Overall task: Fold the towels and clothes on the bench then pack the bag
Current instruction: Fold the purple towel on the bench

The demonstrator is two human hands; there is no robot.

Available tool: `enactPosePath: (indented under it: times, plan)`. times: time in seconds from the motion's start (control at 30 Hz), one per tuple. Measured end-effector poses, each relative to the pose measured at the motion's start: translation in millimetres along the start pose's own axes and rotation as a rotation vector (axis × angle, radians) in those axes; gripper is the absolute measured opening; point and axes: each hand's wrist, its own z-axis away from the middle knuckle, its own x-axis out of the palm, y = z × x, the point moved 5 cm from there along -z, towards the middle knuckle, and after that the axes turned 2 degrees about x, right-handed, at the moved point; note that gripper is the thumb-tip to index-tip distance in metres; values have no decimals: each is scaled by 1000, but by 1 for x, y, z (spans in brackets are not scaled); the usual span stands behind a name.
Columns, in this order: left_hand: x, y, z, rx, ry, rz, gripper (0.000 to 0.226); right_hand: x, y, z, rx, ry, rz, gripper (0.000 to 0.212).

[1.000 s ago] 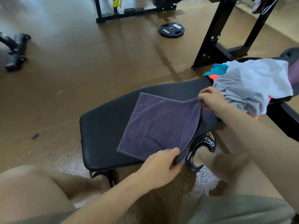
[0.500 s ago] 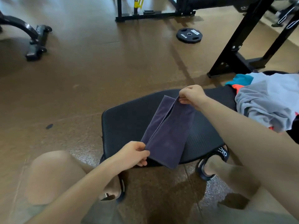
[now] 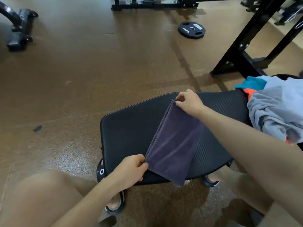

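Head cam: purple towel [image 3: 173, 141] lies folded into a long strip on the bench [image 3: 127, 128], long axis running near-to-far — left hand [image 3: 131, 171] pinches the near corner, right hand [image 3: 188, 102] pinches the far one.

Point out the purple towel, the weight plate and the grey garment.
purple towel [image 3: 173, 145], head view, middle of the folded cloth
weight plate [image 3: 191, 29], head view, its hub
grey garment [image 3: 275, 110], head view, middle of the bunched fabric
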Motion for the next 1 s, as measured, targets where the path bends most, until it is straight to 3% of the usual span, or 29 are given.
enactPosePath:
  times: [0.33,0.63,0.77,0.9,1.0]
  plan:
    - [0,-1,-1,67,69,-117,30,0,-4,7,-40,33,-48,10]
    - [-6,11,7,94,173,-331,28,14,-6,5,-47,28,78,12]
    - [-6,14,5,81,198,-451,31,15,-5,13,-46,116,68,26]
    - [-6,17,6,102,241,-520,27,13,-25,63,-143,266,-48,32]
    - [-1,22,8,153,306,-651,18,30,-33,134,-294,198,40,40]
